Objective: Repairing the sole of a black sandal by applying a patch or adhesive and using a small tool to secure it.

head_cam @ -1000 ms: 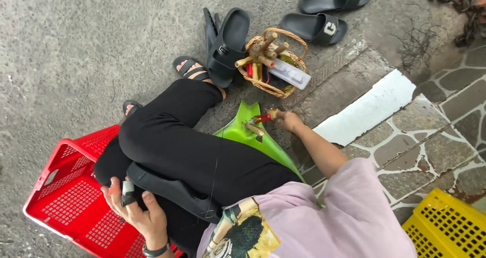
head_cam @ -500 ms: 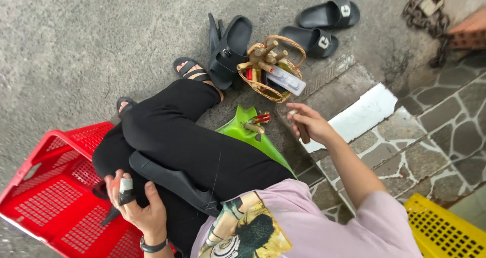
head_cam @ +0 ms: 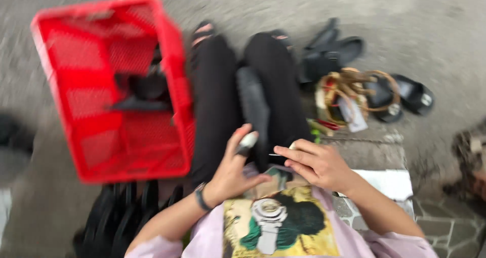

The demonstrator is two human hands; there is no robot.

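black sandal (head_cam: 253,106) between both hands' grip

Red mesh crate (head_cam: 116,136) on concrete; black slides (head_cam: 329,50) beside woven basket (head_cam: 354,93).

The right hand (head_cam: 316,163) is withdrawn from the green item by the basket and now rests at the lap, touching the black sandal (head_cam: 254,111). The left hand (head_cam: 234,169) meets it there. The red crate (head_cam: 114,86) now appears ahead-left.
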